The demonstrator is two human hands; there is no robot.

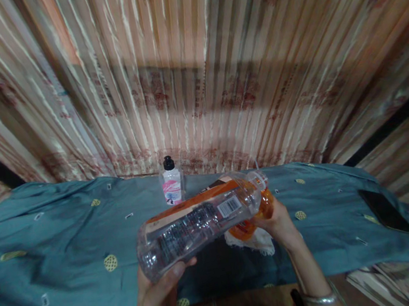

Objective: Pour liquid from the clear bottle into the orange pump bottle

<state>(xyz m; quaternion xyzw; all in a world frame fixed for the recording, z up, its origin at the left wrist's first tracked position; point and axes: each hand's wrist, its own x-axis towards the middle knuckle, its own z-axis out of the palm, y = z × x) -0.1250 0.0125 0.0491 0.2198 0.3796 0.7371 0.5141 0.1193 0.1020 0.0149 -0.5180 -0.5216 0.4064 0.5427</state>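
Note:
A large clear plastic bottle point(197, 223) lies tilted across the middle of the view, its neck up at the right. It has an orange and brown label with a barcode. My left hand point(160, 287) is closed around its base from below. Behind the neck, my right hand point(280, 221) is closed on an orange bottle point(242, 231), partly covered by the clear bottle. A white cloth point(261, 240) with a frayed edge lies beneath the orange bottle. Whether the two bottles touch cannot be made out.
Further back stands a white and pink bottle point(171, 182) with a black cap. A dark flat phone-like object point(386, 210) rests at the right on the teal patterned cloth point(73, 239). Pleated curtains point(177, 89) hang behind, with dark poles at both sides.

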